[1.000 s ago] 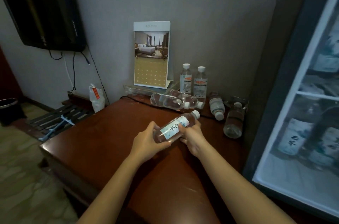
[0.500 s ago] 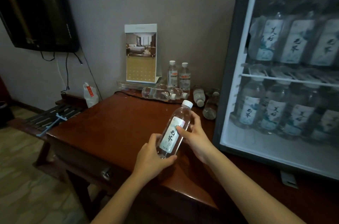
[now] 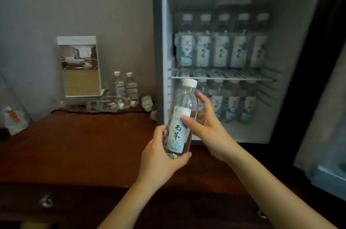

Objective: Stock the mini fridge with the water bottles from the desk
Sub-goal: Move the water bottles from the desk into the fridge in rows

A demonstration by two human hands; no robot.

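I hold a clear water bottle (image 3: 182,116) with a white cap and a pale label upright in front of the open mini fridge (image 3: 159,50). My left hand (image 3: 161,157) cups its base and my right hand (image 3: 204,129) grips its middle. Inside the fridge, several labelled bottles stand on the upper wire shelf (image 3: 221,77) and several more on the floor below. Back on the wooden desk (image 3: 74,144), two bottles (image 3: 124,86) stand by the wall and several others (image 3: 110,105) lie on their sides.
A standing hotel card (image 3: 79,65) leans against the wall behind the lying bottles. A white plastic bag (image 3: 14,120) sits at the desk's left edge. The fridge door (image 3: 327,135) hangs open at the right. A dark cable runs along the desk's back edge.
Both hands have lifted the bottle from lying tilted over the desk to upright and carried it right, in front of the fridge. My view has turned right, bringing the whole fridge interior into sight.
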